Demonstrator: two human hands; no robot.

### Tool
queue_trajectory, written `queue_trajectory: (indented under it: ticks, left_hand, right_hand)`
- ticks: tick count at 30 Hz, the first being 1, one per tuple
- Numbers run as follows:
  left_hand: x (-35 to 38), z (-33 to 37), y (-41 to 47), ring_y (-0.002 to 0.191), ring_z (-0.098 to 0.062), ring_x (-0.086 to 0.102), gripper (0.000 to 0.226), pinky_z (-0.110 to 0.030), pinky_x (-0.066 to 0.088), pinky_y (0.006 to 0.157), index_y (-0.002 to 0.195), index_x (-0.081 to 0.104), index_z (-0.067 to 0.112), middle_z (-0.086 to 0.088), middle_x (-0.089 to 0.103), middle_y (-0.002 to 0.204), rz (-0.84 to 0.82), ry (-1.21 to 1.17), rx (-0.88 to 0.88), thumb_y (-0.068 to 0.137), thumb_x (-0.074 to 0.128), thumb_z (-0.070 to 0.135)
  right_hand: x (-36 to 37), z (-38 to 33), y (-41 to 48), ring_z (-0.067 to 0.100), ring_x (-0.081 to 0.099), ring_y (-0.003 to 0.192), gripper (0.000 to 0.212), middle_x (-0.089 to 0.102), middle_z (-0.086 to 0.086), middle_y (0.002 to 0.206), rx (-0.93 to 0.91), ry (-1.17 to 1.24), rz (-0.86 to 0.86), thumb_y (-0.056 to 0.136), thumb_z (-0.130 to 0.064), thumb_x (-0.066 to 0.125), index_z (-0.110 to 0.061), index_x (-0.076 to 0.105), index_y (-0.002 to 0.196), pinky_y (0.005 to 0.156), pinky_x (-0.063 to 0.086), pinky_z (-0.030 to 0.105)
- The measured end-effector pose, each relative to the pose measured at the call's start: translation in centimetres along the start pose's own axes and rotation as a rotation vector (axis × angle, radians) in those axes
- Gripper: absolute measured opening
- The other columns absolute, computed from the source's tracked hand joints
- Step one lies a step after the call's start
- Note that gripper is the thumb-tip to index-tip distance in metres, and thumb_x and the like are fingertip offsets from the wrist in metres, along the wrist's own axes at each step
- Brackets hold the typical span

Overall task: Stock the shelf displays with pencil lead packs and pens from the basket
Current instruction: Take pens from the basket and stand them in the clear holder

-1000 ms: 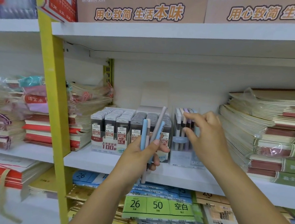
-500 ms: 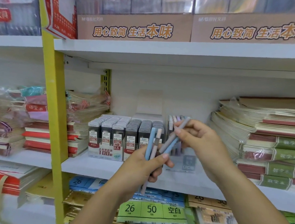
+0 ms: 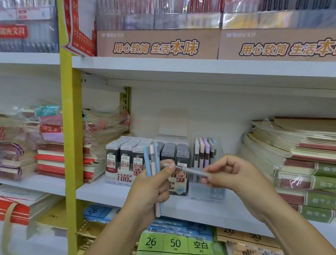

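**Pen separated for shelving.**
Right hand [image 3: 233,174] pinches slim grey plastic pen [image 3: 191,171], now drawn out toward 3 o'clock; left hand [image 3: 148,188] grips the remaining pastel pens [image 3: 150,162].

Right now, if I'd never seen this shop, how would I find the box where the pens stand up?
Look at the white middle shelf, just right of the yellow post. Between the grey pencil lead packs and the big stack of notebooks stands a clear pen box. It is the only see-through one, with pastel pens standing upright inside.
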State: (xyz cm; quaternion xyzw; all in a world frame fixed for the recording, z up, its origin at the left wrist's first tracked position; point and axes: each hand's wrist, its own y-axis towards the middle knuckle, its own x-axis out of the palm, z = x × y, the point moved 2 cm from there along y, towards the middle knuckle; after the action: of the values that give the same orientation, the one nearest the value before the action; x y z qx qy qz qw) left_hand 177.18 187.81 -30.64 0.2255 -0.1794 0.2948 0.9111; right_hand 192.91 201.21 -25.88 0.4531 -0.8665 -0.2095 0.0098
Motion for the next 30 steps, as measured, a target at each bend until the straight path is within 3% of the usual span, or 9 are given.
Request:
queue_trajectory:
  ticks: [4,6,9,11,13,16,18,25,30]
  left_hand:
    - [0.2,0.2,-0.2,0.046,-0.011,0.029,0.004,-0.021,0.027,0.039,0.082,0.078,0.022,0.0,0.042,0.062,0.009,0.328,0.032,0.083,0.078,0.027]
    - [0.7,0.0,-0.1,0.046,-0.011,0.03,0.001,-0.022,0.029,0.04,0.084,0.078,0.025,0.005,0.044,0.055,-0.015,0.375,0.039,0.086,0.078,0.025]
    - [1.5,-0.3,0.1,0.046,-0.009,0.034,0.007,-0.02,0.032,0.041,0.096,0.076,0.028,0.005,0.054,0.059,-0.042,0.363,0.048,0.089,0.074,0.028]
    - [1.5,-0.5,0.5,0.048,-0.007,0.037,0.014,-0.019,0.035,0.043,0.108,0.069,0.029,0.005,0.064,0.068,-0.04,0.348,0.059,0.095,0.066,0.031]
    - [1.4,-0.9,0.9,0.049,-0.006,0.039,0.016,-0.019,0.036,0.045,0.114,0.063,0.025,0.007,0.067,0.07,-0.035,0.327,0.041,0.1,0.059,0.03]
    - [1.7,-1.6,1.4,0.05,-0.007,0.039,0.013,-0.019,0.036,0.045,0.114,0.057,0.016,0.003,0.066,0.07,-0.032,0.273,0.0,0.105,0.05,0.022]
    - [1.7,-2.0,1.6,0.051,-0.008,0.041,0.014,-0.02,0.038,0.047,0.111,0.058,0.014,0.0,0.065,0.073,-0.038,0.303,0.0,0.105,0.049,0.023]
    - [1.4,-2.3,1.8,0.058,-0.01,0.064,0.017,-0.022,0.052,0.054,0.118,0.056,0.023,0.0,0.078,0.091,-0.088,0.38,0.022,0.106,0.046,0.028]
    - [0.7,-2.4,1.8,0.059,-0.012,0.065,0.018,-0.023,0.053,0.057,0.12,0.055,0.027,-0.001,0.079,0.097,-0.095,0.384,0.0,0.105,0.046,0.031]
  right_hand:
    - [1.0,-0.3,-0.5,0.016,0.069,0.078,0.019,0.073,-0.001,0.086,0.065,-0.304,-0.091,0.08,-0.011,0.076,-0.021,0.071,0.095,0.072,0.056,0.028]
    - [1.9,-0.4,-0.6,0.013,0.07,0.079,0.02,0.074,-0.003,0.086,0.025,-0.337,-0.101,0.081,-0.014,0.077,-0.025,0.071,0.096,0.075,0.057,0.026]
    - [2.5,-0.6,-0.6,0.016,0.072,0.078,0.03,0.074,-0.002,0.083,-0.025,-0.374,-0.13,0.084,-0.012,0.073,-0.027,0.064,0.108,0.082,0.058,0.034]
    - [1.8,-1.0,-0.1,0.015,0.072,0.081,0.05,0.074,-0.001,0.084,-0.064,-0.314,-0.035,0.085,-0.013,0.069,-0.032,0.052,0.128,0.083,0.058,0.037]
    - [0.1,-1.7,0.4,0.012,0.072,0.085,0.065,0.074,-0.002,0.088,-0.177,-0.197,0.19,0.086,-0.013,0.064,-0.039,0.038,0.14,0.08,0.057,0.034]
    - [-2.3,-2.8,0.7,0.01,0.072,0.09,0.056,0.074,-0.004,0.09,-0.418,-0.092,0.482,0.091,-0.008,0.061,-0.047,0.045,0.128,0.082,0.057,0.03]
    - [-2.8,-3.0,1.1,0.006,0.07,0.092,0.048,0.075,-0.005,0.089,-0.488,-0.163,0.541,0.093,-0.012,0.063,-0.049,0.047,0.119,0.084,0.053,0.026]
    - [-1.8,-1.0,3.3,-0.002,0.063,0.077,0.045,0.065,-0.014,0.087,-0.407,-0.535,0.431,0.087,-0.015,0.07,-0.049,0.053,0.111,0.067,0.05,0.015]
    - [-1.5,0.7,3.6,-0.003,0.062,0.072,0.045,0.063,-0.013,0.084,-0.346,-0.662,0.392,0.086,-0.019,0.072,-0.05,0.051,0.11,0.059,0.047,0.009]
